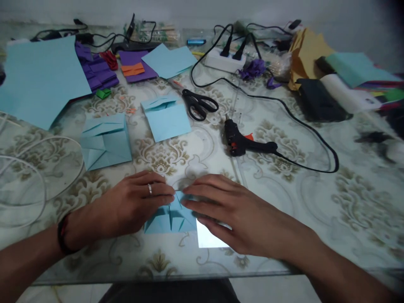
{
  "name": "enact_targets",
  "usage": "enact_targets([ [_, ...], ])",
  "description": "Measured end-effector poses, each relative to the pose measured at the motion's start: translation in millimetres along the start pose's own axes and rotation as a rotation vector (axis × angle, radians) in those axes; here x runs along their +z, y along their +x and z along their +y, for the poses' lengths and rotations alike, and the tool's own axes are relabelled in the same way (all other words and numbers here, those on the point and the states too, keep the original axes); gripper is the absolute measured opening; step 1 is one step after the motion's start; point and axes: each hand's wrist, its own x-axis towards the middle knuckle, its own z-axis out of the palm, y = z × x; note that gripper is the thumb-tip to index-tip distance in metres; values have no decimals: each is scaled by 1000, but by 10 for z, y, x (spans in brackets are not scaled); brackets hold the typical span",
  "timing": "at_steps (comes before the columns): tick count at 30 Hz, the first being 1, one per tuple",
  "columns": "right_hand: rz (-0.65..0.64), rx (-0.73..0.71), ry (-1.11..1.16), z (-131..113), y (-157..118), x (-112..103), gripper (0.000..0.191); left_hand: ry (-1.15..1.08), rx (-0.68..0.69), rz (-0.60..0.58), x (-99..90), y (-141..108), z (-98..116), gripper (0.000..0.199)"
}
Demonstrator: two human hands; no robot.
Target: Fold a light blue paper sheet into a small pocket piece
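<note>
Near the table's front edge lies a folded light-blue paper (170, 219) with creased flaps. My left hand (132, 204), with a ring and a dark wristband, rests its fingertips on the paper's upper left part, holding it down; the fingers lie close together. My right hand (225, 210) has its fingers stretched and slightly apart, its fingertips touching the paper's upper right side. Under that hand a bright white rectangle (211, 235) shows in part. Two more folded blue papers lie farther back, one on the left (107, 143) and one near the middle (166, 120).
Black scissors (200, 104) and a black glue gun (243, 141) with its cable lie beyond my hands. At the back are a white power strip (224, 61) and purple paper (97, 69). A large blue sheet (44, 80) is at left, a white cable loop (44, 185) below it.
</note>
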Motion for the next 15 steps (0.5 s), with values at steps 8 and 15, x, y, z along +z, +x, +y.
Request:
enact_targets([
  [8,-37,-6,-122,-24,-3,18,35,61,19,-72,-65,-2,33,31],
  [15,-72,-37,-125,-33,5,15,34,60,32,-142,-131,-19,44,35],
])
